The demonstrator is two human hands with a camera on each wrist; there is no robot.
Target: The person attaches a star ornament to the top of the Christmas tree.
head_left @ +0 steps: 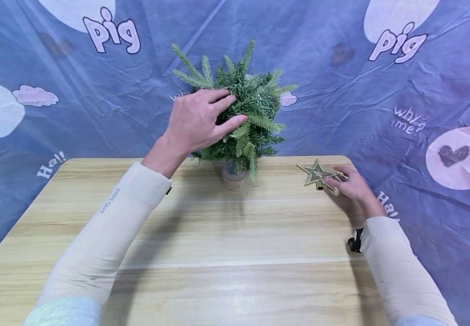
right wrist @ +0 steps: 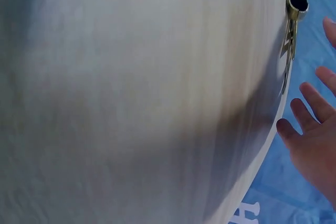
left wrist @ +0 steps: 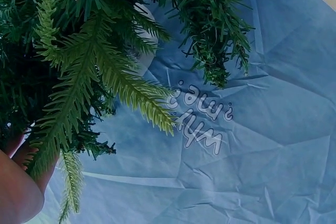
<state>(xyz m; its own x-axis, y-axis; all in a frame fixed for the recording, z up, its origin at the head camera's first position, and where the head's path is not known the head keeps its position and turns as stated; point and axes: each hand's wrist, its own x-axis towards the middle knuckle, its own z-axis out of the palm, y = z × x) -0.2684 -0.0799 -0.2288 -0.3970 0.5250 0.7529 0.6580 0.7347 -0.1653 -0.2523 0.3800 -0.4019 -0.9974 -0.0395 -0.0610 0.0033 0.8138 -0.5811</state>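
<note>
A small artificial Christmas tree (head_left: pixel 259 102) stands upright near the table's far edge on a pale round base (head_left: pixel 234 177). My left hand (head_left: pixel 200 115) is at the tree's left side, fingers reaching among the branches. Green sprigs (left wrist: pixel 94 61) partly hide those fingers in the left wrist view. At the far right of the table lies a gold star topper (head_left: pixel 315 173), its short tube (head_left: pixel 320 184) facing me. Over the star's right points is my right hand (head_left: pixel 350 183), fingers spread. In the right wrist view the fingers (right wrist: pixel 315 100) look apart from the star's tube (right wrist: pixel 297 4).
The light wooden table (head_left: pixel 235 240) has rounded far corners. A blue printed cloth (head_left: pixel 320 45) hangs behind it and along both sides. A small black device (head_left: pixel 355 241) sits at my right wrist.
</note>
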